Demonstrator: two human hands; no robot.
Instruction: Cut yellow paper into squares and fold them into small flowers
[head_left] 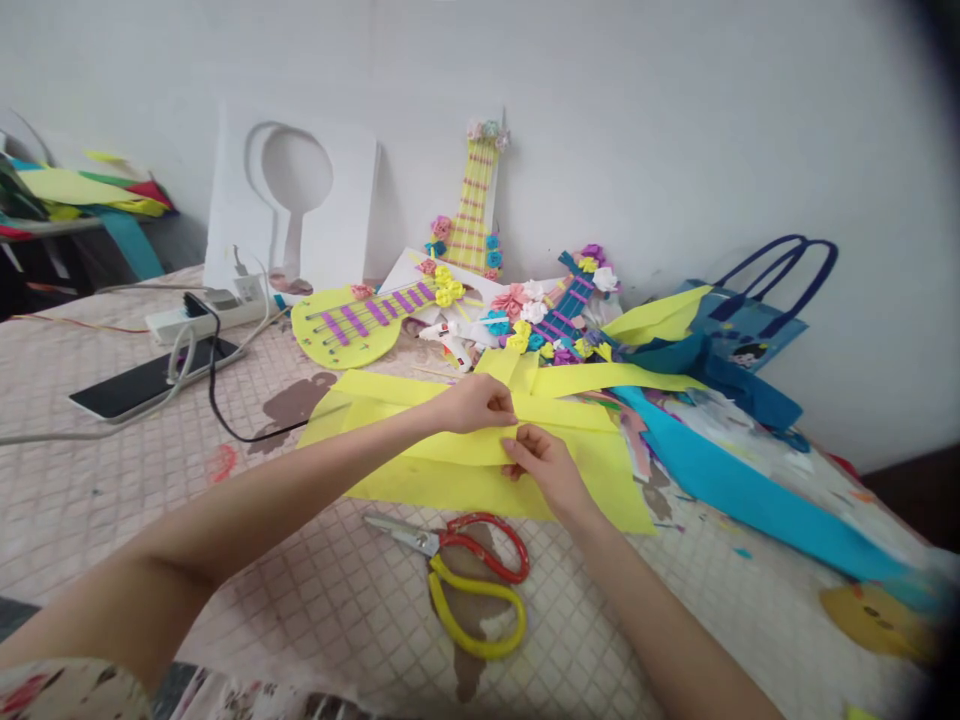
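Over a spread of thin yellow crepe paper point(607, 490), my two hands are close together. My left hand point(480, 402) is closed, fingertips pinched on the upper edge of a folded yellow strip. Just below and to its right, my right hand point(551, 468) pinches the same paper between thumb and curled fingers. The bit between the fingertips is mostly hidden. In front of the paper lie scissors point(427, 542) with one red and one yellow handle, their blades pointing left.
Behind the paper are a glue gun point(448, 342), a yellow paper guitar point(345, 325) and several paper flowers point(525, 300). A blue strip point(750, 490) runs along the right, near a blue bag point(750, 320). At left lie a power strip point(206, 318), cables and a black phone-like slab point(150, 378).
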